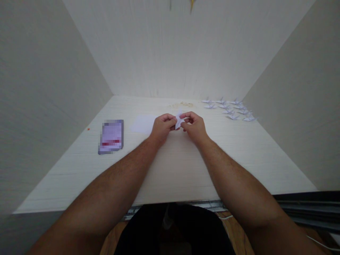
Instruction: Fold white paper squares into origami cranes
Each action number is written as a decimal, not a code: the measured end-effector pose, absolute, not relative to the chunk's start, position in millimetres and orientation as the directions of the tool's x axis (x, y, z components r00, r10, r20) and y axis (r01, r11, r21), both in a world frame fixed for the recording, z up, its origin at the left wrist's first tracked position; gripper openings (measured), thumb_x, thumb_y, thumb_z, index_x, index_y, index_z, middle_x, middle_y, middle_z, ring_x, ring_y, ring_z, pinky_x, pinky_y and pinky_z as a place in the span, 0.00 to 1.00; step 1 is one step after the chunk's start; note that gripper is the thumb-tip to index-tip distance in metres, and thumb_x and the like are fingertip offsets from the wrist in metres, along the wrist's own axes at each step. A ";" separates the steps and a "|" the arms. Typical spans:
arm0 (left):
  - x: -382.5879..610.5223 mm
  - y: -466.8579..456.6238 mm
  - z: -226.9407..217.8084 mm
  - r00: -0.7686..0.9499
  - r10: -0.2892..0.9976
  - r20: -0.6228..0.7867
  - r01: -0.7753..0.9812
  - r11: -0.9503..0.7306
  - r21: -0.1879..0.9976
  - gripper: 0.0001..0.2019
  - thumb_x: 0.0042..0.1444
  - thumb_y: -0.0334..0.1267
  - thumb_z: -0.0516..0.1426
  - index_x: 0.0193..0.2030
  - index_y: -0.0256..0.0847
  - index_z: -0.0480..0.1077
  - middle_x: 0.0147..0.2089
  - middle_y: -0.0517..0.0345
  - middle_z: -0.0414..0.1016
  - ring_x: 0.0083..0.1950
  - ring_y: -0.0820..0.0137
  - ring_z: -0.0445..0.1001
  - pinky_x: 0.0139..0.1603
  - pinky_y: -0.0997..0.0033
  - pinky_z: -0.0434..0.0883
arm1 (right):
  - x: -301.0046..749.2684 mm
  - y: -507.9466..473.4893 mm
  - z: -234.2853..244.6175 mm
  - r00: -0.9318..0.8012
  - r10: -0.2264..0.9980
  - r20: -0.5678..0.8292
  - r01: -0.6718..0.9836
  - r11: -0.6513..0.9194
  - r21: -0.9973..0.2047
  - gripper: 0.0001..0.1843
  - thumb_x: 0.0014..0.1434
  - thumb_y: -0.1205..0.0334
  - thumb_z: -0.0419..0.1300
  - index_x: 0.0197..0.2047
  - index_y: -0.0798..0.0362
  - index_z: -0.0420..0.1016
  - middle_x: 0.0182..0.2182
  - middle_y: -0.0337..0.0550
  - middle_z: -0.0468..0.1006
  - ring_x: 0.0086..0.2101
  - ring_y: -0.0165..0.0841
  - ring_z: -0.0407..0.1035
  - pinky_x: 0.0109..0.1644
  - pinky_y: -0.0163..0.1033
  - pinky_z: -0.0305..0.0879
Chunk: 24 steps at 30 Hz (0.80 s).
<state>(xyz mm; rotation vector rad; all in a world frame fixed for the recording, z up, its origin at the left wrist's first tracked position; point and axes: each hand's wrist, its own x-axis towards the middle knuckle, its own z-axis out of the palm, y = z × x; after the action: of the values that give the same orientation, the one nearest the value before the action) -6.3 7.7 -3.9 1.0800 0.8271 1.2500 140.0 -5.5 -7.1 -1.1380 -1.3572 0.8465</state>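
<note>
Small folded paper pinched between both hands over the middle of the bench; left hand with fingers clenched on its left edge, right hand with fingers grasping its right edge; flat sheet lying just left of the hands; blurred card farther left, nearer; cluster of cranes far right, well apart.

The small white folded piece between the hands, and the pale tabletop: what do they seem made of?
Small white folded piece: likely thin matte paper, from its sharp creases and points. Pale tabletop: matte wood-grain laminate or wood; fine parallel streaks.
</note>
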 end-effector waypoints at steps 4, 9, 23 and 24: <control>-6.1 9.1 -6.5 0.155 0.984 0.088 -0.316 -0.035 0.948 0.12 0.40 0.39 0.68 0.27 0.37 0.70 0.25 0.59 0.75 0.26 0.73 0.74 0.33 0.69 0.75 | 139.4 -4.7 -6.7 0.067 0.964 0.258 0.100 0.251 -0.963 0.09 0.44 0.66 0.62 0.33 0.52 0.74 0.27 0.35 0.75 0.24 0.27 0.67 0.27 0.34 0.66; -6.2 9.8 -8.2 0.149 0.984 0.098 -0.283 -0.052 0.958 0.14 0.41 0.42 0.69 0.27 0.37 0.71 0.25 0.60 0.74 0.27 0.75 0.73 0.36 0.67 0.77 | 141.1 -4.2 -9.3 0.030 0.950 0.310 0.122 0.304 -0.945 0.05 0.46 0.62 0.64 0.30 0.52 0.75 0.32 0.38 0.77 0.28 0.27 0.69 0.30 0.35 0.68; -6.2 8.4 -4.8 0.148 0.988 0.051 -0.347 0.004 0.938 0.15 0.41 0.42 0.69 0.21 0.36 0.68 0.22 0.59 0.71 0.25 0.75 0.72 0.33 0.68 0.76 | 141.9 -3.2 -9.5 0.029 0.943 0.332 0.166 0.323 -0.932 0.03 0.44 0.64 0.69 0.25 0.51 0.80 0.43 0.43 0.79 0.42 0.35 0.74 0.46 0.43 0.73; -6.3 8.7 -5.1 0.148 0.988 0.050 -0.349 0.005 0.937 0.15 0.41 0.42 0.69 0.21 0.36 0.68 0.22 0.59 0.71 0.25 0.75 0.72 0.33 0.68 0.75 | 142.0 -3.2 -9.6 0.024 0.943 0.333 0.165 0.325 -0.931 0.02 0.44 0.64 0.69 0.25 0.51 0.80 0.43 0.43 0.79 0.42 0.36 0.74 0.46 0.43 0.73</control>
<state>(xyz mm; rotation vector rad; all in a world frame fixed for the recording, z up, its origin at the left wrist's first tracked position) -6.3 8.7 -5.1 1.0305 0.8253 1.2599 142.0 -3.2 -9.6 -1.0901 -1.4252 0.8403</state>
